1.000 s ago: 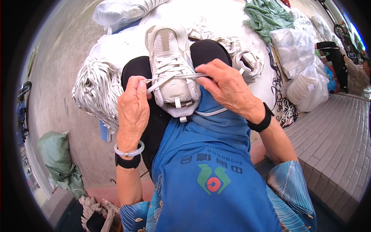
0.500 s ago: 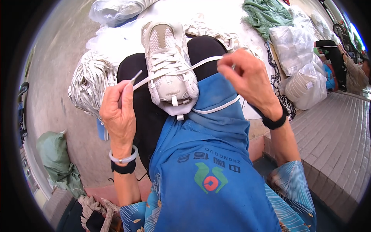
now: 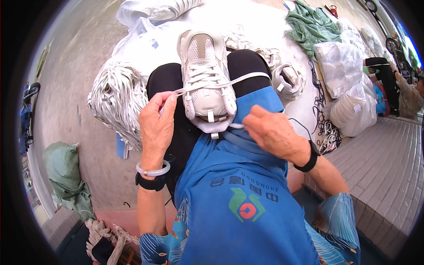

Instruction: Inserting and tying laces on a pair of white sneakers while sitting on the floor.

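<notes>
A white and beige sneaker (image 3: pixel 207 99) rests between my black-clad knees, toe pointing away and heel loop toward me. White shoelace (image 3: pixel 206 73) crosses its tongue in several rows. At the shoe's left side, my left hand (image 3: pixel 159 121) pinches a stretch of lace between thumb and fingertips. My right hand (image 3: pixel 271 132) is closed, slightly blurred, over the blue apron (image 3: pixel 247 176) right of the heel, with white lace at its fingertips. Another run of lace passes from the shoe over my right knee.
A thick bundle of white laces (image 3: pixel 117 95) hangs left of my knee. Another pale shoe (image 3: pixel 288 81) lies beyond my right knee, near clear plastic bags (image 3: pixel 340 68) and green netting (image 3: pixel 311 26). A green sack (image 3: pixel 64 170) stands at left. Another person (image 3: pixel 408 92) sits far right.
My right hand has come down and toward the heel from above the right knee. The left hand has drawn close to the shoe's side, and the lace tip it held out no longer shows.
</notes>
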The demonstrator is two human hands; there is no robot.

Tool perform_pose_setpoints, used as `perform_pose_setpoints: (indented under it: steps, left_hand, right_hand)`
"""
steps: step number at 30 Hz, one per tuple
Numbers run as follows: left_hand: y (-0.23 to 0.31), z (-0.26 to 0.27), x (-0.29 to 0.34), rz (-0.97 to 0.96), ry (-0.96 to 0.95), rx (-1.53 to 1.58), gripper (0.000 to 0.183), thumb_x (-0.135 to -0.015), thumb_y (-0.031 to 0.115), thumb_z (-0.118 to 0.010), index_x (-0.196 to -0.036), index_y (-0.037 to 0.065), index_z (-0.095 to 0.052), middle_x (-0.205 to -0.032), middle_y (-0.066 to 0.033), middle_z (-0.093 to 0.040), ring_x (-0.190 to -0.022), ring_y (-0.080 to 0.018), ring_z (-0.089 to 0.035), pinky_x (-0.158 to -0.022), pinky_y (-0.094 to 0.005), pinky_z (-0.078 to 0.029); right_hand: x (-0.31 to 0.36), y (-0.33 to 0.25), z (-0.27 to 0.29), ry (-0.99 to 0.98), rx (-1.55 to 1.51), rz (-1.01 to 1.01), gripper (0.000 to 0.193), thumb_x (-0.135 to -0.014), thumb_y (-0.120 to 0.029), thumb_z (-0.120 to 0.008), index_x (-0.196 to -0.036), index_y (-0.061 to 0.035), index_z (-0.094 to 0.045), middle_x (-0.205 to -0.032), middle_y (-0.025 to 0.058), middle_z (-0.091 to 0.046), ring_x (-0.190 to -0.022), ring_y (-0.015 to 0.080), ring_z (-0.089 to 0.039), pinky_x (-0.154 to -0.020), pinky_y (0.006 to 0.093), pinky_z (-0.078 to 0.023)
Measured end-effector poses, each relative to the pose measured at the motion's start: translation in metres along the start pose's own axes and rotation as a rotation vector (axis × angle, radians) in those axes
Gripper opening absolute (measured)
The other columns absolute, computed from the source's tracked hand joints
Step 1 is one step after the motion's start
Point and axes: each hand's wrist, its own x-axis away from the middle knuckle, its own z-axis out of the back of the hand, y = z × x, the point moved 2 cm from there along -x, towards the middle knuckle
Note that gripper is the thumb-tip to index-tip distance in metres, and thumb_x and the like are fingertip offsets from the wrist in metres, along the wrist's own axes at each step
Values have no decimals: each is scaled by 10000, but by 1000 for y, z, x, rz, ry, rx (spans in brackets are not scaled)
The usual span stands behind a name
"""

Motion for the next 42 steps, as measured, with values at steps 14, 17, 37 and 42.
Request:
perform_pose_setpoints:
  steps: [14, 17, 37, 42]
  left_hand:
    - [9, 4, -19, 122, -186, 91, 247, -923, 264, -626, -995, 31, -667, -824, 39, -610, -754, -36, -534, -668, -182, -447]
    - [4, 2, -22, 52, -181, 95, 266, -922, 288, -620, -1002, 37, -663, -865, 14, -628, -796, -61, -571, -686, -205, -480]
    - [-2, -10, -28, -21, -114, 364, 231, -909, 192, -634, -939, -36, -651, -806, -7, -625, -743, -54, -533, -686, -211, -453]
    - [-8, -1, -27, 26, -216, 255, 208, -915, 195, -639, -961, -8, -650, -958, -42, -651, -862, -91, -589, -801, -243, -501]
  right_hand:
    - [-9, 7, 3, 76, 105, -80, 86, -831, -76, -614, -908, -56, -580, -894, 105, -516, -688, 316, -587, -629, 399, -487]
    - [-13, 12, 8, 132, -62, -57, 87, -842, -89, -613, -910, -37, -594, -849, 120, -532, -693, 325, -586, -630, 405, -481]
    - [-63, 19, 12, 315, -129, -100, 144, -886, -171, -587, -961, -71, -659, -739, 158, -650, -680, 359, -633, -602, 421, -509]
    - [-70, 19, 24, 264, -259, -212, 155, -877, -156, -585, -943, -38, -660, -764, 163, -658, -695, 353, -639, -623, 410, -510]
